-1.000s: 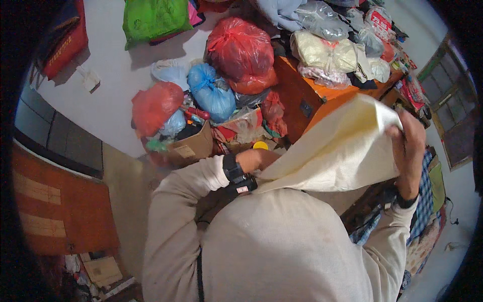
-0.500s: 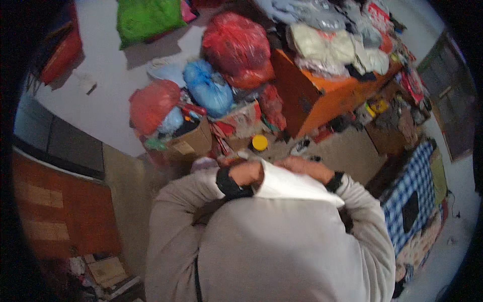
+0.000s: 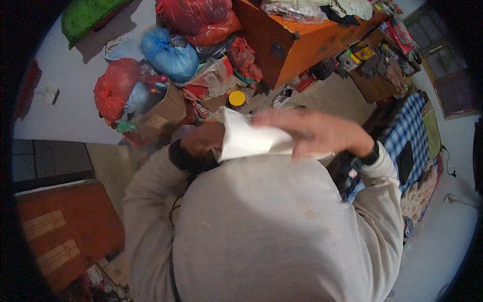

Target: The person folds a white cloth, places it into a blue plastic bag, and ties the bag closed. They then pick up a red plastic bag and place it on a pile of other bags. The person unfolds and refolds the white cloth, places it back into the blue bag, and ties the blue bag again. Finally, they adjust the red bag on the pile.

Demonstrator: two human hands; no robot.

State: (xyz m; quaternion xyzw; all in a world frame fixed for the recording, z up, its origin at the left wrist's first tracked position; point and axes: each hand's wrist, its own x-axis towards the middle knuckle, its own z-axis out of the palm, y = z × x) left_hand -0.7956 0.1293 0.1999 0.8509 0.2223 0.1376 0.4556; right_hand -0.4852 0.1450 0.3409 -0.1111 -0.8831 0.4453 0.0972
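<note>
A folded white cloth [image 3: 246, 137] stands up in front of my light grey top, its surface creased and bent. My left hand [image 3: 202, 138] grips it at its left end, with the fingers hidden behind the cloth. Over its right part lies my right hand [image 3: 322, 132], smeared by motion, the fingers stretched leftward and the thumb apart. Dark cuffs or bands circle both wrists. The lower edge of the cloth is hidden by my body.
Ahead on the left, a cardboard box [image 3: 163, 111] holds a red bag [image 3: 116, 86], near a blue bag [image 3: 171, 54]. An orange cabinet [image 3: 282, 43] stands beyond, and a yellow lid [image 3: 236, 98] is on the floor. On the right is a blue checked cover [image 3: 402, 128].
The cloth and my left hand have shifted left. My right hand has spread out across the cloth's front. The room has moved up and left in view.
</note>
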